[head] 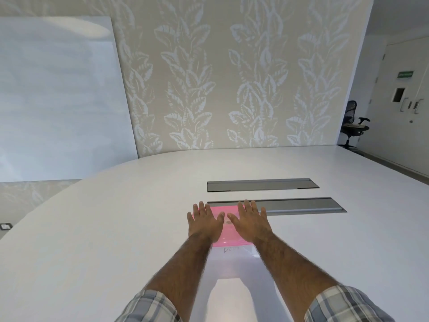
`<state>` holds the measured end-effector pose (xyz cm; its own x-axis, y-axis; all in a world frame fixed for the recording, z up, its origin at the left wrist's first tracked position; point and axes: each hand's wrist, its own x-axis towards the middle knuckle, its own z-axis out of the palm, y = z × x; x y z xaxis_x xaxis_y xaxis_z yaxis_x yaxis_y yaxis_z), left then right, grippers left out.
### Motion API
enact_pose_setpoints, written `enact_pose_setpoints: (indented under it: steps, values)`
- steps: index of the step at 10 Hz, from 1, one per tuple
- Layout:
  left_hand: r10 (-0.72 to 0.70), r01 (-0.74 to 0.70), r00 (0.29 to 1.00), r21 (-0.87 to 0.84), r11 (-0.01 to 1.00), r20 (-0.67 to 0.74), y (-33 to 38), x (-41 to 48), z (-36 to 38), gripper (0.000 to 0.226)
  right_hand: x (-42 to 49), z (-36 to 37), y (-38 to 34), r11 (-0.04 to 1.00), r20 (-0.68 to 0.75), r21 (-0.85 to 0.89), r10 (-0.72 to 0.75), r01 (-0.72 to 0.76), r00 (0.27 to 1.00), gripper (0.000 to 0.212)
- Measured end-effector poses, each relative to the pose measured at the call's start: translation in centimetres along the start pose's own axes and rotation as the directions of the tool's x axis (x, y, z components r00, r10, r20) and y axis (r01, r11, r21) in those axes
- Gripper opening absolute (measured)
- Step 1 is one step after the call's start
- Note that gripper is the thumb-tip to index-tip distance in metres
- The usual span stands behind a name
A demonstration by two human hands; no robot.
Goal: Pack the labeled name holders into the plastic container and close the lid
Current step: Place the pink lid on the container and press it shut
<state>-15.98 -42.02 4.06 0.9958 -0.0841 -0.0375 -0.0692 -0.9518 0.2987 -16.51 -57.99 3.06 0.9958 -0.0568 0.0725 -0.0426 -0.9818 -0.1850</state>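
Two plaid sleeves [148, 307] at bottom edge. Mid-frame on white worktop [92, 228]: clear plastic container [232, 253], faint illegible handwriting on its near wall. Pink lid [228, 239] sits on it. Hands flat on lid, fingers spread: left hand [204, 223], right hand [250, 221]. Beyond: two grey hatches [262, 184], leaf-patterned wall [232, 77].
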Motion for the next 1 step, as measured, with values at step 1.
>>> enact_pose_setpoints:
  steps: [1]
  values:
    - [0.038, -0.038, 0.997, 0.004, 0.999, -0.06, -0.22, 0.25, -0.45, 0.076, -0.17, -0.57, -0.09, 1.0, -0.042, 0.003, -0.02, 0.02, 0.999, 0.082]
